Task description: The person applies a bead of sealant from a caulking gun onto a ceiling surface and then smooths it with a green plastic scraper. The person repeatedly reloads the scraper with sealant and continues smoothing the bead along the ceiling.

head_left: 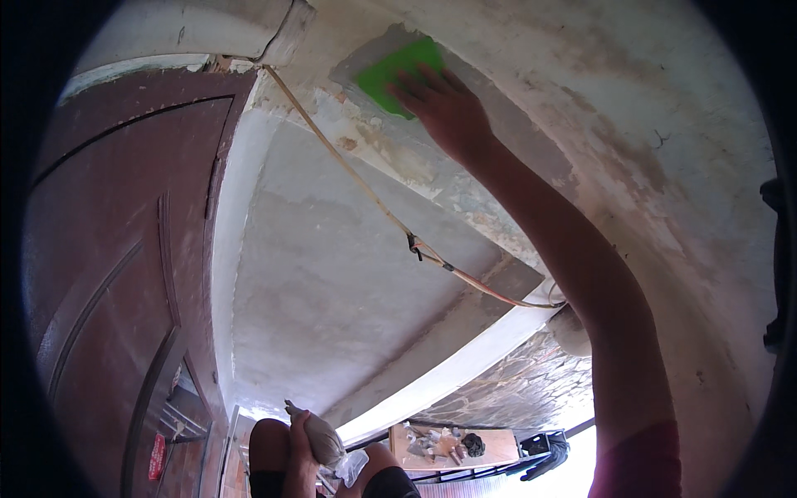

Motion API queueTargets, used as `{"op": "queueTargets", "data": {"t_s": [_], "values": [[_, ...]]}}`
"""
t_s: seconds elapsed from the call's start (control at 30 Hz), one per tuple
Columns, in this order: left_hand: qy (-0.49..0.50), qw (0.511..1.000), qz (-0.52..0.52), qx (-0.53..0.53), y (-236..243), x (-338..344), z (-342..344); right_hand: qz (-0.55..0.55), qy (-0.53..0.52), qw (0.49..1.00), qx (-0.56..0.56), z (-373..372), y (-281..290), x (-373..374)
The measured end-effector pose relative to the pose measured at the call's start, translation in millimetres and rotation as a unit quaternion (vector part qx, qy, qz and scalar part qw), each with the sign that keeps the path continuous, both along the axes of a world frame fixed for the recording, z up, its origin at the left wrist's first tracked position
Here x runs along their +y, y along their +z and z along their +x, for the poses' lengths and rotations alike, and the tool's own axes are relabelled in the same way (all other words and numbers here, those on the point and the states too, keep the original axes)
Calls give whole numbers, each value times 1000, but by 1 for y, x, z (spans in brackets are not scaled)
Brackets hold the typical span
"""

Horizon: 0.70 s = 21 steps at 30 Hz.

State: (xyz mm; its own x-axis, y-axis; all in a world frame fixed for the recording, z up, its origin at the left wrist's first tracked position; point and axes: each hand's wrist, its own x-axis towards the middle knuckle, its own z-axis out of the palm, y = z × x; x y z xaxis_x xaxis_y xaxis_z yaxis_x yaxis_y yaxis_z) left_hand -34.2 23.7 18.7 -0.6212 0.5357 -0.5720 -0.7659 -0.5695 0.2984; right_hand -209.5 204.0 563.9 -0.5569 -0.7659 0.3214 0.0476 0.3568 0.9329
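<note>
Stretched far up, my right hand (444, 108) presses a flat green plastic spreader (390, 76) against the wall with its fingers laid over it. Around the spreader lies a darker grey patch of filler (531, 124), which runs down along the wall behind my forearm. Low in view, near my knees, my left hand (302, 448) is closed round a plastic bag of grey paste (324, 440). The bag's twisted end points up, and a clear crumpled part hangs at its other side.
A brown wooden door (124, 216) fills the left side. A cable (349, 170) with a knotted joint hangs across the grey panel (332, 266). Below, a wooden board (490, 448) bears crumpled bags and scraps. Pale, peeling plaster (647, 108) covers the right side.
</note>
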Motion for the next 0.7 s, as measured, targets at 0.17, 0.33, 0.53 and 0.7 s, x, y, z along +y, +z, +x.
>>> {"op": "queueTargets", "data": {"t_s": [0.17, 0.33, 0.53, 0.7], "values": [[12, 999, 34, -13, -8, 3, -6, 2, -71, 997, 10, 63, -3, 73], [15, 999, 42, 14, -20, 11, -4, -34, -163, 986, -28, 150, -41, 133], [4, 999, 51, 16, -22, 15, 4, -127, -146, 980, -36, 212, -68, 133], [-12, 999, 6, 41, -21, 18, 5, -141, -81, 987, -15, 189, -40, 83]]}}
